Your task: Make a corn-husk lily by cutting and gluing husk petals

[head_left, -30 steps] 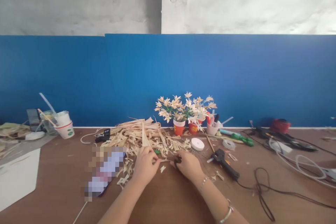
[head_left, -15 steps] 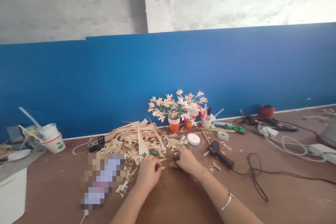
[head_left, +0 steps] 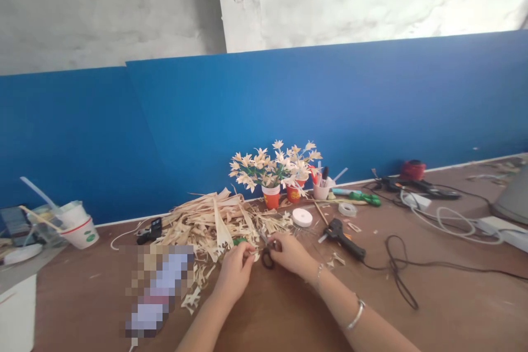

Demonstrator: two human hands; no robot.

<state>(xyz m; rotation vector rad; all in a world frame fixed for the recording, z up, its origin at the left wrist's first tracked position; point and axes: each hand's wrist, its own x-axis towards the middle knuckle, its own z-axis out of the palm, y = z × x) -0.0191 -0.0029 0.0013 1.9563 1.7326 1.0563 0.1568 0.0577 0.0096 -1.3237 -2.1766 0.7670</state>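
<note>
Off the scissors (head_left: 269, 265), bare tabletop (head_left: 276, 313) opens at six o'clock; husk heap (head_left: 206, 220) blocks eleven, flower cups (head_left: 271, 198) guard twelve, glue gun (head_left: 346, 242) bars two!

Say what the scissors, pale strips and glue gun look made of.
Scissors: probably dark plastic handle, finish unclear; the greyish blades suggest metal. Pale strips: likely dried husk, dull and papery, judging by creases and curls. Glue gun: apparently black plastic, smooth, moulded-looking.

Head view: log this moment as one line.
left hand: curled, contents unclear | right hand: holding black-handled scissors | glue gun: lying on table
</note>
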